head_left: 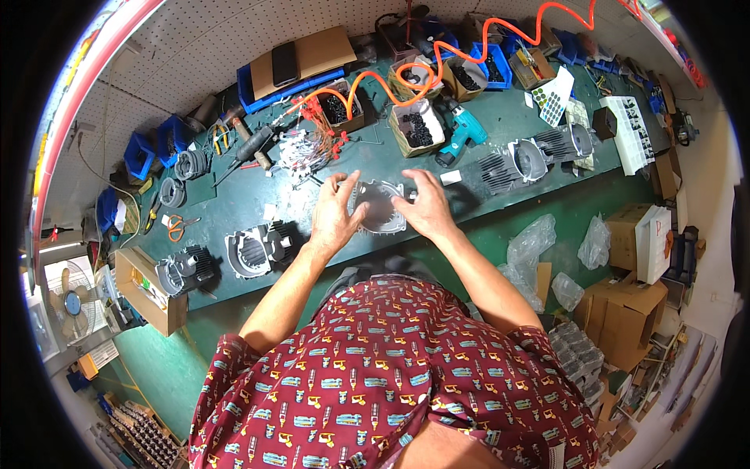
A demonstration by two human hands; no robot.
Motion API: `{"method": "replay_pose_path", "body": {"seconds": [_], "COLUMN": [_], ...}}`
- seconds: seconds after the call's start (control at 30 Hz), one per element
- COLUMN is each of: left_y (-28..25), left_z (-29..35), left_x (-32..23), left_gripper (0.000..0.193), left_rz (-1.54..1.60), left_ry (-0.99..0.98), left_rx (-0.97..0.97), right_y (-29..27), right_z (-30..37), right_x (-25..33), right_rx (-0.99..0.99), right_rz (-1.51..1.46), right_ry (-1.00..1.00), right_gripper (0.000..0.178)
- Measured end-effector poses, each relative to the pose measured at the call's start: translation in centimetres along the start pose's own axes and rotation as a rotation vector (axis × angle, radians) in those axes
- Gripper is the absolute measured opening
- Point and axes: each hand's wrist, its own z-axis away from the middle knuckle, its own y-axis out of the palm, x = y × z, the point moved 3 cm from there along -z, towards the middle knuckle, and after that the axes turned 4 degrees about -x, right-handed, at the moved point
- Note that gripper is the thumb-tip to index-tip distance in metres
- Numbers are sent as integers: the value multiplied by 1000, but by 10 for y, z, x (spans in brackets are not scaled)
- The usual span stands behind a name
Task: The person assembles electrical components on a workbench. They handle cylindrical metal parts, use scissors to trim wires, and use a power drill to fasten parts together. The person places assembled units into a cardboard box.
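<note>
A grey cast-metal housing (382, 218) with a round opening sits at the bench's near edge, in front of my body. My left hand (336, 217) is at its left side, with curved fingers and the thumb apart. On the other side my right hand (426, 207) is spread in the same way, its thumb over the rim. Whether the fingertips touch the metal I cannot tell. Similar finned housings (251, 252) stand to the left, and another finned housing (525, 160) lies to the right. A small white card (451, 178) is beside my right hand.
The green bench (344, 254) carries a teal cordless driver (464, 134), boxes of black parts (419, 129), a bundle of red-tipped wires (308, 148) and orange-handled scissors (181, 227). An orange coiled hose (484, 39) hangs above. Cartons (621, 316) and plastic bags (531, 244) lie on the right.
</note>
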Motion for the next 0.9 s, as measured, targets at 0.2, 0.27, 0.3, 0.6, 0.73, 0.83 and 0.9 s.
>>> {"method": "replay_pose_path", "body": {"seconds": [0.2,0.27,0.3,0.6,0.73,0.83,0.9], "left_y": [34,50,56,49,50,56,64], "left_z": [-2,-7,-9,-10,-2,2,5], "left_x": [25,36,39,26,22,22,34], "left_gripper": [86,85,84,74,72,77,79], "left_rz": [95,139,104,150,170,148,156], "left_ry": [-62,-100,-86,-165,-193,-202,-177], "left_rx": [-31,37,30,35,-4,-51,-79], "right_y": [26,31,34,42,44,45,35], "right_z": [-9,-7,-7,-10,-13,-16,-14], "right_x": [9,9,4,-7,-11,-11,-5], "right_rx": [162,204,197,212,249,284,263], "right_rz": [370,437,466,428,407,429,313], "right_ry": [2,23,20,-2,-65,-86,-108], "right_gripper": [56,42,32,41,44,47,49]}}
